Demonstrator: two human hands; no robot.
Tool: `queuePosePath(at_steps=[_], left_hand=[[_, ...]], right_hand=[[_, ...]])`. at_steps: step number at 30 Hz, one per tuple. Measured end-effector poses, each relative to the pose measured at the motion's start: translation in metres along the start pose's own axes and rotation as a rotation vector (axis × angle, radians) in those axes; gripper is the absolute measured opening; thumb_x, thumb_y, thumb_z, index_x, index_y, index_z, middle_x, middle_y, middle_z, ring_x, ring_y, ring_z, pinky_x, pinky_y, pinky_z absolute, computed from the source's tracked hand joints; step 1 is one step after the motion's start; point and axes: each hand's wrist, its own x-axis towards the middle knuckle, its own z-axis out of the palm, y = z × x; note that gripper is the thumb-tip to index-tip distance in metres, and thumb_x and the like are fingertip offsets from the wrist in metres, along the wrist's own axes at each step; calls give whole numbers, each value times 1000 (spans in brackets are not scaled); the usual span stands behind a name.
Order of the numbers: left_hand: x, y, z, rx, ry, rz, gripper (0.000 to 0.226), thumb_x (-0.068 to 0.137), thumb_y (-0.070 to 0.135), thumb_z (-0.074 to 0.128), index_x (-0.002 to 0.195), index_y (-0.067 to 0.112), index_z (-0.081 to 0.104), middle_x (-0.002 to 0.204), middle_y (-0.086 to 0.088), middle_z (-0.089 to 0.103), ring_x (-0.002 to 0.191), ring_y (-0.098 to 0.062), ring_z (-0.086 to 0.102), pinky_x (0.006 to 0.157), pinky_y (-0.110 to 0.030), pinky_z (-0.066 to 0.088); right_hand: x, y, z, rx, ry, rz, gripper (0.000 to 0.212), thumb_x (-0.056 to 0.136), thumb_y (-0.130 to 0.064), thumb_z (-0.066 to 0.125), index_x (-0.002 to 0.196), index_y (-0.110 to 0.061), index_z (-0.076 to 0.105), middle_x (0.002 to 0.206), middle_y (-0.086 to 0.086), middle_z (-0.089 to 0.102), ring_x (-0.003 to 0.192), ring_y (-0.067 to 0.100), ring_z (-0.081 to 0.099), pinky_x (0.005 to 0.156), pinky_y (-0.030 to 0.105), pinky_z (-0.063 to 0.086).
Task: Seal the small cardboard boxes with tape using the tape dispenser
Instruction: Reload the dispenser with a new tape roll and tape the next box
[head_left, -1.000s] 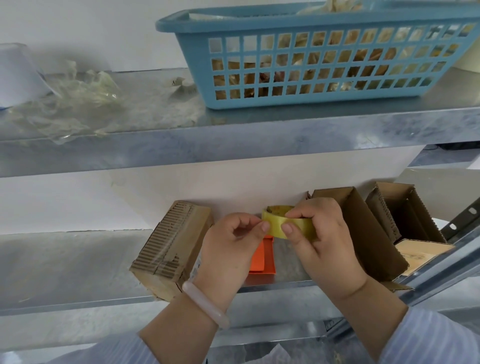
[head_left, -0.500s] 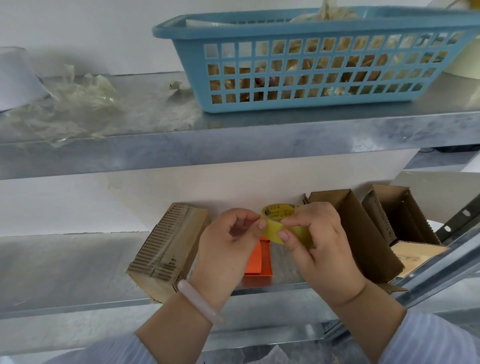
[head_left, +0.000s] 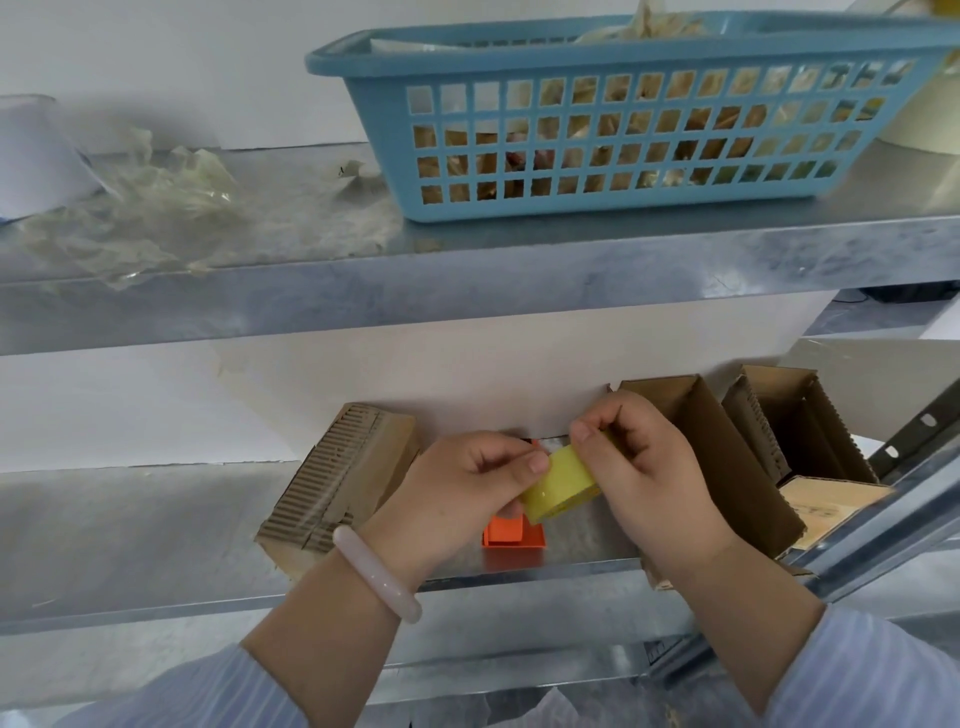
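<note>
A yellow tape roll (head_left: 558, 484) is held between both hands above the lower metal shelf (head_left: 130, 525). My right hand (head_left: 654, 475) grips the roll from the right, thumb on its top edge. My left hand (head_left: 462, 493) pinches its left side with thumb and fingers. Under the hands an orange tape dispenser (head_left: 511, 535) lies on the shelf, partly hidden. A taped cardboard box (head_left: 337, 483) lies on its side at the left. Two open cardboard boxes (head_left: 727, 457) (head_left: 795, 421) stand at the right.
The upper shelf (head_left: 467, 280) carries a blue plastic basket (head_left: 623, 119) full of scraps, crumpled clear tape waste (head_left: 145, 208) and a white object (head_left: 36, 156) at the far left. A slotted metal upright (head_left: 919, 426) runs along the right. A flat printed cardboard piece (head_left: 826, 504) lies beside the boxes.
The roll has been turned in my hands; its flat yellow outer face now points up instead of its open core. Both hands shifted slightly lower and kept their hold.
</note>
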Motion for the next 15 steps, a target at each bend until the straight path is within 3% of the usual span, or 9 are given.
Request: queuePosePath(at_steps=[2,5,9,15], left_hand=[[0,-1,0,-75,-21,-43,10,82,32,73,90,28,78,80,4,74,67,-11,66,75,-33,56],[-2,-4,3,-160,-24,-99,25,66,33,85,90,26,80,73,2,72,63,-11,63,77,-36,54],[-6,0,10,-238,46,-133,24,64,23,65,83,20,80,49,3,56,51,-10,52,70,-34,49],[-10,1,18,-280,105,-125,26,63,17,58,67,30,79,52,3,60,50,-8,50,58,-26,44]], right_hand=[[2,-1,1,29,14,70,28,85,-32,58,79,-5,59,70,3,55,65,8,50,61,24,42],[3,-3,2,63,19,111,35,86,-34,55,77,0,57,64,-2,52,61,5,47,57,21,40],[3,-6,1,94,14,105,33,86,-32,53,76,-1,56,63,-7,51,60,3,46,56,19,38],[2,-6,4,115,37,83,31,87,-30,53,76,-1,54,62,-8,51,61,4,46,57,19,39]])
